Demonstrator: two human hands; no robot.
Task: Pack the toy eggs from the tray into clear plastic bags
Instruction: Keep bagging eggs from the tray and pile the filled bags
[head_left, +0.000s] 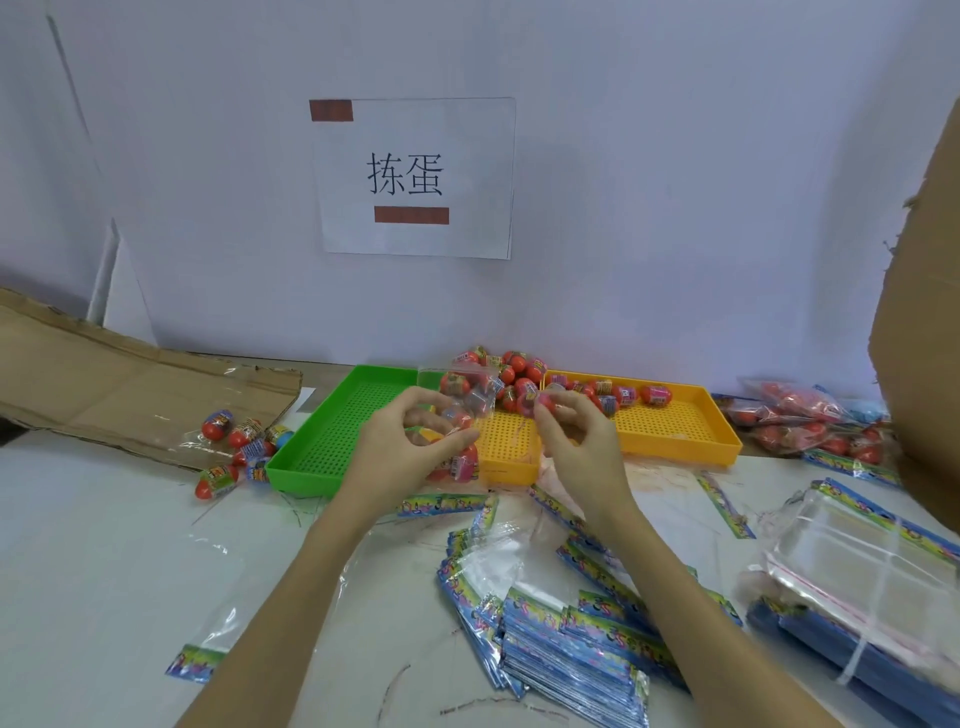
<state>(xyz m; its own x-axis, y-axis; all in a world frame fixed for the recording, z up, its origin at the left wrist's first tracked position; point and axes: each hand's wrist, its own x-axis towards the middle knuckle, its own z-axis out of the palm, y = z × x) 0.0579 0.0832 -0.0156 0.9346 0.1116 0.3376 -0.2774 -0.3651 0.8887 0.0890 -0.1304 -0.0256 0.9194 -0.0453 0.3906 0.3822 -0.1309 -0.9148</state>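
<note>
My left hand grips a clear plastic bag with red toy eggs inside, held above the seam between the green tray and the yellow tray. My right hand pinches a pink-red toy egg at the bag's mouth. A heap of red toy eggs lies at the back of the yellow tray, with more eggs along its far wall.
Several loose eggs lie left of the green tray beside flattened cardboard. Stacks of empty bags with colourful headers cover the near table. Filled bags pile up at the right, below a cardboard box.
</note>
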